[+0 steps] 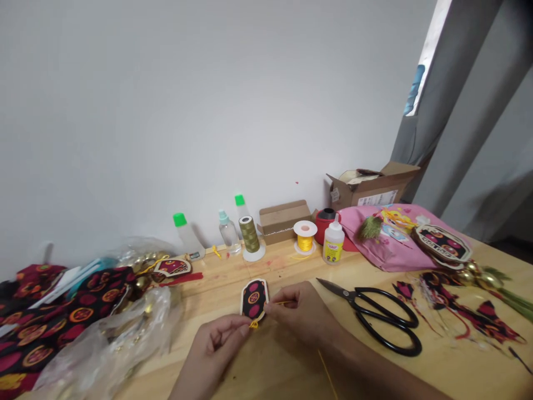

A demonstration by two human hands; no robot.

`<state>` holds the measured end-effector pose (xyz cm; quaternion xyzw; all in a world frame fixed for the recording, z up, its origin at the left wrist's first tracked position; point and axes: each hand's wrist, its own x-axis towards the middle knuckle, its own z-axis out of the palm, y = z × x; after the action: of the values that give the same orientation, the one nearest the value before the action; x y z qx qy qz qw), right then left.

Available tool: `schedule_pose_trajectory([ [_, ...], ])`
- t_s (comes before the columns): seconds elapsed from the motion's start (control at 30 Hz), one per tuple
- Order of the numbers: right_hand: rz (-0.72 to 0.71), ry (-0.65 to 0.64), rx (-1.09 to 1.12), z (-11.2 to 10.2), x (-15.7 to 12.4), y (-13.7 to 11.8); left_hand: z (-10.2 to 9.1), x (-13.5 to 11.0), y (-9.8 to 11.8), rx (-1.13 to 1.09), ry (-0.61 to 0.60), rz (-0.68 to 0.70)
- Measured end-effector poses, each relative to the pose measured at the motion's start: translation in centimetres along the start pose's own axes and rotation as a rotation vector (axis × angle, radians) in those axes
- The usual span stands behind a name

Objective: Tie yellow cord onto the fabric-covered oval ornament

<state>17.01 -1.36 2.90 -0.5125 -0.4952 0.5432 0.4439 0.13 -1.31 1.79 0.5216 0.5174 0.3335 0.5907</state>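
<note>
Lying on the table between my hands is an eight-sided wooden tag (254, 299) with a patterned dark fabric face. A knot of yellow cord (254, 324) sits at its near end. My left hand (225, 339) pinches the cord at that knot, thumb against the fingers. At the tag's right edge, my right hand (303, 312) has its fingertips closed on the same yellow cord. A thin length of the cord trails below the right wrist toward the front edge. Black-handled scissors (385, 316) lie partly open just right of my right hand.
Along the wall stand a yellow cord spool (305, 244), a glue bottle (333, 244), an olive thread cone (249, 236), clear bottles (230, 233) and a small cardboard box (285, 219). Patterned fabric (75, 316) and plastic bags (120, 344) are left; a pink bag (370, 250) and fabric scraps (470, 311) right.
</note>
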Motion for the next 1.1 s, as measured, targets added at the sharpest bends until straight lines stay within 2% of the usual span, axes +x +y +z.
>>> schedule_pose_trajectory([
  [0.17,-0.175,-0.004,-0.007,0.2,-0.1,0.3,-0.1,0.3,-0.3,0.038,0.023,0.011],
  [0.33,-0.365,0.085,-0.328,0.3,-0.3,0.3,-0.3,0.5,-0.9,0.173,0.028,0.062],
  [0.5,-0.34,-0.027,-0.383,0.1,-0.5,0.1,-0.3,0.4,-0.8,0.24,-0.002,0.086],
  [0.67,-0.563,-0.051,-0.533,-0.2,-0.5,0.0,0.0,0.0,0.3,0.246,-0.01,0.089],
  [0.73,-0.598,-0.029,-0.573,-0.3,-0.5,0.0,0.0,0.0,0.3,0.242,0.014,0.072],
  [0.9,-0.547,0.039,-0.509,-0.2,-0.5,-0.1,-0.1,0.0,0.2,0.262,0.018,0.115],
  [1.0,-0.436,0.041,-0.356,0.2,-0.5,-0.2,0.2,-0.3,0.7,0.282,0.073,0.131],
  [1.1,-0.298,0.044,-0.223,0.5,-0.5,-0.3,0.5,-0.5,1.0,0.197,0.129,0.109],
])
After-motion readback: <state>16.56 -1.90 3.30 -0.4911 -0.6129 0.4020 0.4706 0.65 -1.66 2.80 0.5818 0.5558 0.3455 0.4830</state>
